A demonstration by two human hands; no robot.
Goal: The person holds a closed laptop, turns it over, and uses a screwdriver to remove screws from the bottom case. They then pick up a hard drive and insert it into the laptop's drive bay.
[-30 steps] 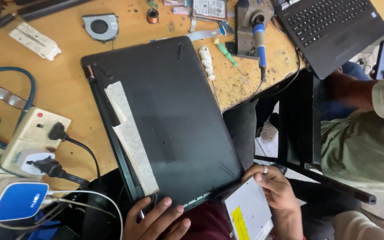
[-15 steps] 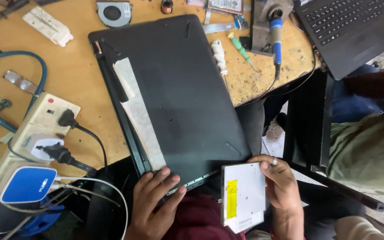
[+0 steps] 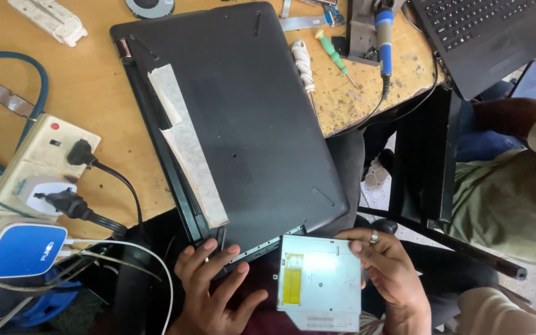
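A black laptop [image 3: 237,118] lies upside down on the wooden table [image 3: 94,155], its near corner hanging over the edge. A strip of pale tape [image 3: 187,149] runs along its hinge side. My left hand [image 3: 209,291] rests with spread fingers on the laptop's near edge. My right hand [image 3: 389,273], a ring on one finger, grips a flat silver optical drive [image 3: 321,282] with a yellow label, held just off the laptop's near edge by its open slot.
A beige power strip [image 3: 32,180] with black plugs and a blue-and-white adapter [image 3: 23,248] sits at left. Screwdrivers [image 3: 336,59], a soldering iron [image 3: 383,37] and a second open laptop [image 3: 485,31] lie at the far right. Another person [image 3: 516,186] sits to the right.
The optical drive has come further out from the laptop's edge and turned flat toward me. My left hand has slid along the near edge. The view shifted closer.
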